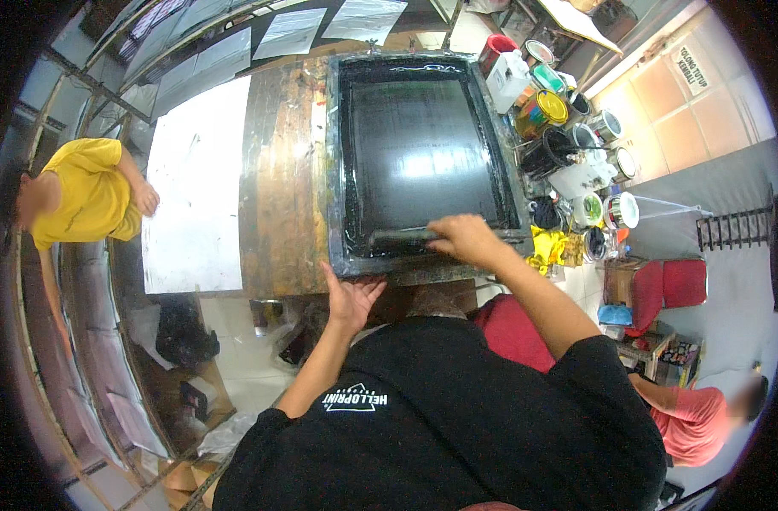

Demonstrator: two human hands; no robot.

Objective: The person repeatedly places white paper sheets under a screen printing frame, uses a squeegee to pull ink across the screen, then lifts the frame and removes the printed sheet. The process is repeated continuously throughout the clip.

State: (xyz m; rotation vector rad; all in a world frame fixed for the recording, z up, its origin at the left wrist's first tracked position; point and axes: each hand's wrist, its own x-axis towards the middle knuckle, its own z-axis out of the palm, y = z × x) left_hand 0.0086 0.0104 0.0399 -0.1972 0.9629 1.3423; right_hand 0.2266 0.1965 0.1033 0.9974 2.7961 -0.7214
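A screen-printing frame point(334, 162) lies on the worktable, its mesh point(414, 145) coated in dark, glossy ink. Across the near end of the mesh rests a long dark squeegee point(399, 238). My right hand point(466, 238) grips it from above, fingers wrapped over its bar. My left hand point(352, 300) is open at the frame's near left corner, thumb and fingers spread; whether it touches the frame I cannot tell.
White sheets point(197, 187) cover the wooden worktable's point(278, 179) left part, beside a person in yellow point(91, 192). Ink cans and tubs point(547, 153) crowd the frame's right. Drying racks point(91, 341) stand left. A red chair point(662, 294) and a person in pink point(691, 422) are at right.
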